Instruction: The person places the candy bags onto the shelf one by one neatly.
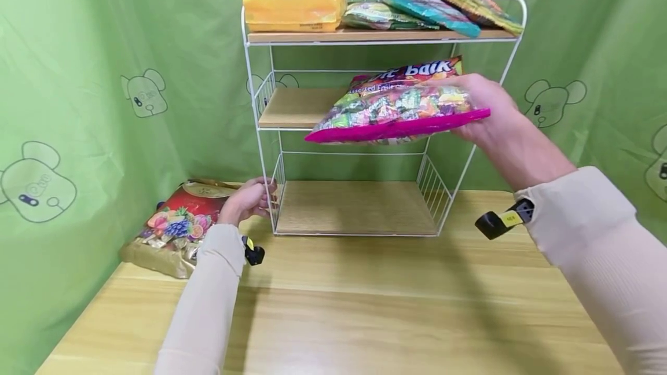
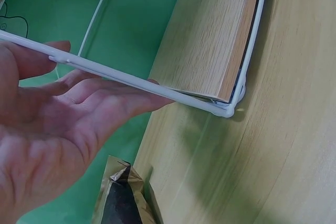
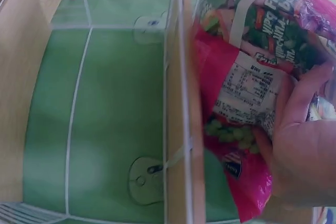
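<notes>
My right hand (image 1: pixel 487 103) grips the right end of a bag of wrapped fruit candies (image 1: pixel 401 110), its edges bright pink. The bag is tilted in front of the middle shelf (image 1: pixel 299 107) of a white wire rack. In the right wrist view, fingers and thumb hold the bag's printed back, with a white label (image 3: pixel 249 85) showing. My left hand (image 1: pixel 252 198) is at the rack's lower left side. Seen from the left wrist, its fairly straight fingers lie behind the white front post (image 2: pixel 121 82); whether they press on the rack is unclear.
On the top shelf (image 1: pixel 292 37) lie a yellow package (image 1: pixel 294 7), a green bag (image 1: pixel 383 16), a teal bag (image 1: pixel 427 7) and a yellow patterned bag (image 1: pixel 471 4). A large red and gold bag (image 1: pixel 179 224) stands left of the rack. Green curtain surrounds the wooden table (image 1: pixel 365 305).
</notes>
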`<control>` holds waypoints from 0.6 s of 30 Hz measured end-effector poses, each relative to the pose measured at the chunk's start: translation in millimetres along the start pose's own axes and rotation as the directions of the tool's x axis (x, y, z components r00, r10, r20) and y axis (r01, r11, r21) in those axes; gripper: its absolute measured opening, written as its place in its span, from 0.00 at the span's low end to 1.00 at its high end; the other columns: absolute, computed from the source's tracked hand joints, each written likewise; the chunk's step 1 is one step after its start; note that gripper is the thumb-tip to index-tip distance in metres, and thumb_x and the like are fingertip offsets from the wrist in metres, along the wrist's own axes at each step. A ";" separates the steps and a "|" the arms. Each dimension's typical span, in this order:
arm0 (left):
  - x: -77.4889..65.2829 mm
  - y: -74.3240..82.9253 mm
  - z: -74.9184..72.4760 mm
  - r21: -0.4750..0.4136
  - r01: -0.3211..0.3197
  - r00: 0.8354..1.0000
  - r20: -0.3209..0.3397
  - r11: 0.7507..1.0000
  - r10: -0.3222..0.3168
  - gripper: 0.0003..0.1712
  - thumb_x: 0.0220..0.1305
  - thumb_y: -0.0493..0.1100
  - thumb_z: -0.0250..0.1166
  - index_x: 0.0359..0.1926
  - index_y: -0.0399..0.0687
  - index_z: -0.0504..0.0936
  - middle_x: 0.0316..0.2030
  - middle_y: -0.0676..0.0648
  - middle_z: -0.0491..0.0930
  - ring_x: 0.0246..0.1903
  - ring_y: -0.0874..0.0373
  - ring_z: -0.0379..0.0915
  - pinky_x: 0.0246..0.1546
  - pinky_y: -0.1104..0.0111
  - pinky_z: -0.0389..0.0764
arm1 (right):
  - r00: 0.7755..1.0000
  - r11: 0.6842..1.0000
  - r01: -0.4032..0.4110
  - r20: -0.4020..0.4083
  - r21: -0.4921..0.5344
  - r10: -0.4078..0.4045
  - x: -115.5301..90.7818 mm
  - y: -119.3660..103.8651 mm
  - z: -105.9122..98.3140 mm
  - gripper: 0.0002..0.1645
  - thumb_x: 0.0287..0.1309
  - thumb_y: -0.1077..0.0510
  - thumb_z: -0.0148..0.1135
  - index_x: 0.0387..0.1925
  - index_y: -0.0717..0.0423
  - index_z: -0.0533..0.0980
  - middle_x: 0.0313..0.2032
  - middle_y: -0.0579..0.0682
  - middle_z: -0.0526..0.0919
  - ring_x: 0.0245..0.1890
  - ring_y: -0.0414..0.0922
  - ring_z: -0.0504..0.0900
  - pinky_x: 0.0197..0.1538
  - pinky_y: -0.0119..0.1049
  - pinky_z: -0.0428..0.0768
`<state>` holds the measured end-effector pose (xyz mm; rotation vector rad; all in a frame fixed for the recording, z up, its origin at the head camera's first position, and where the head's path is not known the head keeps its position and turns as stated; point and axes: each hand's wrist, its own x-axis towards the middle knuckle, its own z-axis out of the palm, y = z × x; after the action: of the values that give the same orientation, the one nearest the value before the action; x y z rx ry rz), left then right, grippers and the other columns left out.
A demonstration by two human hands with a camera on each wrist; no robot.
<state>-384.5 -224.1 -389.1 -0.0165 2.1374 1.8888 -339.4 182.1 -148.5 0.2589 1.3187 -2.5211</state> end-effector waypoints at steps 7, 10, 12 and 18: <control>-0.1 1.6 0.6 0.021 -0.004 1.000 -0.007 1.000 0.004 0.21 0.75 0.37 0.48 0.65 0.35 0.62 0.30 0.47 0.72 0.27 0.57 0.77 0.29 0.65 0.85 | 0.998 0.953 -0.059 -0.020 -0.298 0.055 14.7 -2.0 -3.8 0.46 0.66 0.58 0.67 0.78 0.44 0.54 0.41 0.54 0.86 0.40 0.51 0.89 0.49 0.39 0.88; -0.1 1.5 1.1 0.028 0.000 1.000 -0.003 1.000 0.000 0.23 0.76 0.37 0.48 0.67 0.34 0.61 0.30 0.47 0.72 0.27 0.56 0.77 0.31 0.64 0.85 | 0.996 0.924 -0.079 -0.059 -0.375 0.061 19.8 -1.9 -6.6 0.49 0.62 0.55 0.71 0.77 0.48 0.55 0.36 0.53 0.88 0.35 0.50 0.89 0.45 0.37 0.88; -0.4 1.6 1.4 0.029 0.001 1.000 -0.001 1.000 -0.001 0.24 0.76 0.37 0.48 0.68 0.34 0.61 0.30 0.47 0.72 0.27 0.56 0.77 0.31 0.64 0.85 | 0.996 0.907 -0.084 -0.073 -0.412 0.059 22.8 -2.4 -8.2 0.51 0.60 0.53 0.73 0.77 0.48 0.54 0.34 0.51 0.88 0.33 0.48 0.89 0.43 0.35 0.88; 0.0 -0.1 0.1 0.027 0.000 1.000 0.002 1.000 0.000 0.22 0.76 0.38 0.48 0.66 0.35 0.62 0.30 0.47 0.72 0.27 0.57 0.76 0.32 0.64 0.84 | 0.997 0.929 -0.035 -0.077 -0.369 0.007 31.6 -3.1 -4.4 0.50 0.62 0.58 0.70 0.79 0.47 0.53 0.35 0.51 0.85 0.34 0.47 0.88 0.42 0.35 0.88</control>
<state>-384.4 -224.0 -389.2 -0.0098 2.1612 1.8594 -370.1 182.1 -157.7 0.2838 1.7755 -2.2033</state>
